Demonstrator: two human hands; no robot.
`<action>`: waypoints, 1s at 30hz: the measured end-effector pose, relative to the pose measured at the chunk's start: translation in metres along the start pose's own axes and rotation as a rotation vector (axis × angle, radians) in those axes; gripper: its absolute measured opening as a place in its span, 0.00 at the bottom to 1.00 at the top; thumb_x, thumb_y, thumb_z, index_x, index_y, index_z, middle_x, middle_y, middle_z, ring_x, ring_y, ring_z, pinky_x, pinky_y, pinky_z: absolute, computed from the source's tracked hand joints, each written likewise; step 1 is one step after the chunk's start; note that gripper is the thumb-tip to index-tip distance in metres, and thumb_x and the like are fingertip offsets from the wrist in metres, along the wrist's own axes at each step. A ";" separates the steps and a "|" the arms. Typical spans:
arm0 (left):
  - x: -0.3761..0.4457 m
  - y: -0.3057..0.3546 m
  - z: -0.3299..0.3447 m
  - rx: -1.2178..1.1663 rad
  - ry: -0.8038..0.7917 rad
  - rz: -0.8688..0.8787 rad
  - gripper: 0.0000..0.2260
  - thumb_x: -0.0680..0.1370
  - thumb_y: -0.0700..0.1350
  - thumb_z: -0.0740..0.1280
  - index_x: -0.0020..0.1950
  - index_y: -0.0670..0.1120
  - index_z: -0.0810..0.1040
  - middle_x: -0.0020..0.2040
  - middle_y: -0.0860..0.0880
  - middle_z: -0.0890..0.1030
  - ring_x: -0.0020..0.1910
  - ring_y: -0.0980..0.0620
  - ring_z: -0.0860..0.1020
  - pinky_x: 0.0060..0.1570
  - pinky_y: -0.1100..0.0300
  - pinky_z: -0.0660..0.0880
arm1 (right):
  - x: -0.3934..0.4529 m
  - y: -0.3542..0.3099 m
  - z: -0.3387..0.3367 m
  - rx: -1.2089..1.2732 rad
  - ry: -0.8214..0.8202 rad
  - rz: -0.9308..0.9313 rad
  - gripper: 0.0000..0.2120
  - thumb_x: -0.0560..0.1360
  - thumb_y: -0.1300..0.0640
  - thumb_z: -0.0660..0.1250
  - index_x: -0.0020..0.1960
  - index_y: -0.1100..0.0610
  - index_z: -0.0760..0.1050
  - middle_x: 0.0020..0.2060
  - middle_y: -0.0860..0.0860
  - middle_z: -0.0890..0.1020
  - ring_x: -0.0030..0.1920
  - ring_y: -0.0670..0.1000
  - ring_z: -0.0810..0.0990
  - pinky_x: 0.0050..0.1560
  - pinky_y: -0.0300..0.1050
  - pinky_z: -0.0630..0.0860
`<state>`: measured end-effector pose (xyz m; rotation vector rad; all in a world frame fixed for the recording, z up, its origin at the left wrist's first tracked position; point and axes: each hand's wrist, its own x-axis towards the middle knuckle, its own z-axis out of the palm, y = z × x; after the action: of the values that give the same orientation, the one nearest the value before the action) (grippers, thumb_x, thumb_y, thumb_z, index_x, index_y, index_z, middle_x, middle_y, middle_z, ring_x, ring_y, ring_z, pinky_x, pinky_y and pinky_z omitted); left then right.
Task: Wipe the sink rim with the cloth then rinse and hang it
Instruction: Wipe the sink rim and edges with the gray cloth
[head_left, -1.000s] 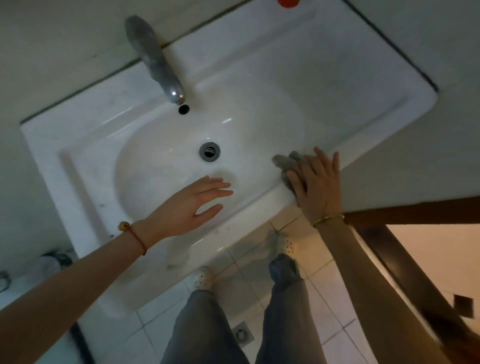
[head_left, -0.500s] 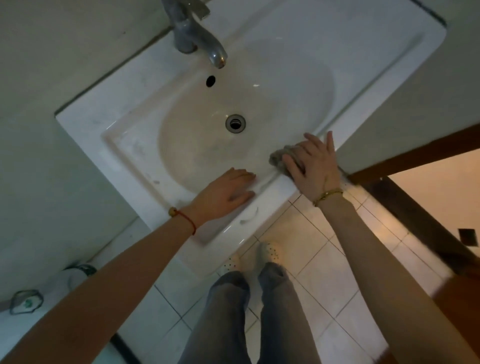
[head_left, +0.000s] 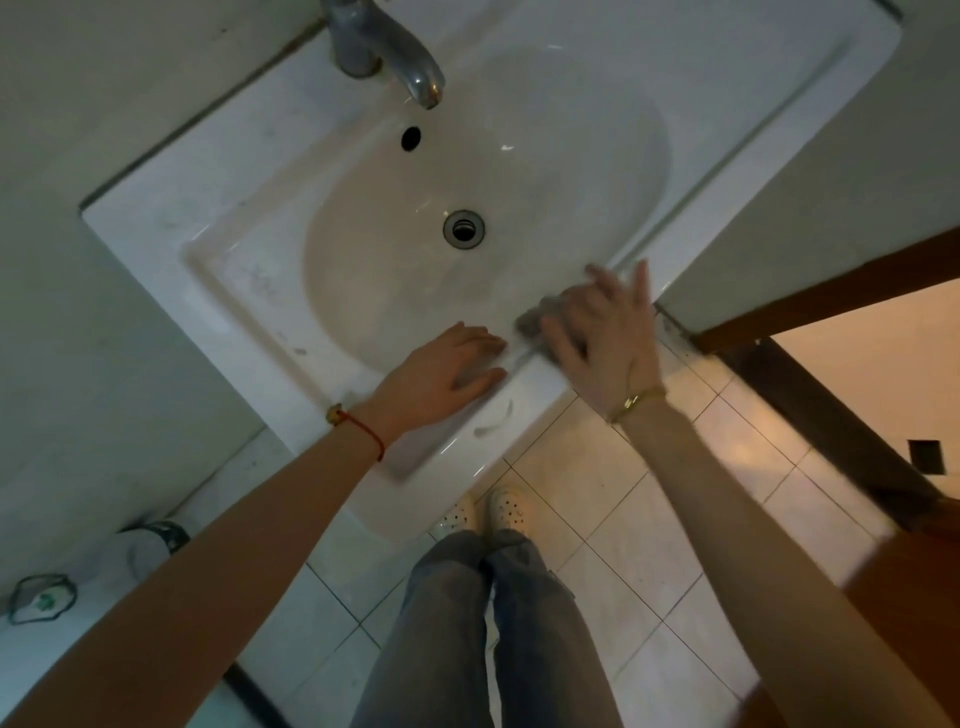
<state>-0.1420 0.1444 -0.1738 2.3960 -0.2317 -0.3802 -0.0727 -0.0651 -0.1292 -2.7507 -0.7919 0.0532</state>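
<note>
A white ceramic sink (head_left: 244, 291) fills the upper middle of the head view, with a metal tap (head_left: 384, 47) at the back and a drain (head_left: 464, 229) in the bowl. My right hand (head_left: 602, 338) presses a small grey cloth (head_left: 532, 325) flat onto the sink's front rim; only the cloth's left edge shows past my fingers. My left hand (head_left: 441, 374) rests palm down on the same rim just left of the cloth, fingers together and holding nothing.
A grey wall runs along the left and right of the sink. A dark wooden door frame (head_left: 810, 395) stands at the right. My legs and white shoes (head_left: 498, 512) are on the tiled floor below. A white lidded container (head_left: 150, 551) sits at the lower left.
My left hand came down from above the bowl onto the front rim. My right hand has kept the cloth pressed on the rim, shifting slightly, and is now blurred. The view swung so the sink sits higher.
</note>
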 end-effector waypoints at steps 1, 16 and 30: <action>0.000 0.000 -0.001 -0.014 -0.001 0.005 0.19 0.81 0.50 0.65 0.67 0.42 0.77 0.65 0.43 0.79 0.66 0.46 0.75 0.74 0.67 0.54 | -0.013 -0.013 0.008 0.039 -0.009 -0.075 0.21 0.81 0.42 0.47 0.59 0.45 0.77 0.54 0.45 0.81 0.71 0.56 0.67 0.74 0.67 0.46; -0.003 0.012 -0.006 -0.054 -0.048 0.003 0.23 0.78 0.58 0.57 0.63 0.45 0.79 0.61 0.46 0.80 0.60 0.51 0.75 0.68 0.59 0.64 | -0.014 -0.008 0.006 -0.024 -0.091 -0.243 0.22 0.81 0.42 0.47 0.61 0.47 0.77 0.57 0.46 0.81 0.73 0.55 0.65 0.75 0.65 0.44; -0.018 0.012 -0.025 0.012 0.037 0.016 0.19 0.80 0.46 0.68 0.69 0.40 0.76 0.67 0.43 0.77 0.68 0.46 0.73 0.76 0.50 0.61 | -0.034 -0.008 0.018 0.045 -0.046 -0.233 0.25 0.82 0.40 0.43 0.65 0.49 0.71 0.61 0.50 0.78 0.75 0.58 0.60 0.76 0.62 0.44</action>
<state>-0.1517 0.1558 -0.1443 2.4091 -0.2373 -0.3281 -0.1078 -0.0717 -0.1454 -2.6047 -1.1043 0.0854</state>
